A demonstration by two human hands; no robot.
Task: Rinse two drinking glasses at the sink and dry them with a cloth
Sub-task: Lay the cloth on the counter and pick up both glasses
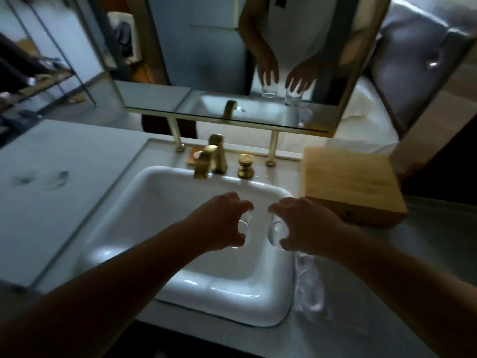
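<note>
Head view: two glasses are held over the sink (144, 192), probably so drips get caught
Left hand (219, 223): fingers curled round the left glass (244, 227) from above
Right hand (304, 223): clamped on the right glass (276, 232) the same way
Faucet (206, 161): at the far rim, no water seen
Cloth (308, 285): laid near right, ready for drying

Dim, cool-toned scene; forearms in deep shadow at bottom. Soft glare streaks on white sink (154, 228) basin; small highlights on gold faucet (206, 161). Overall soft, slightly blurred; wide-angle bending at edges; mirror (206, 47) reflection hazy
</note>
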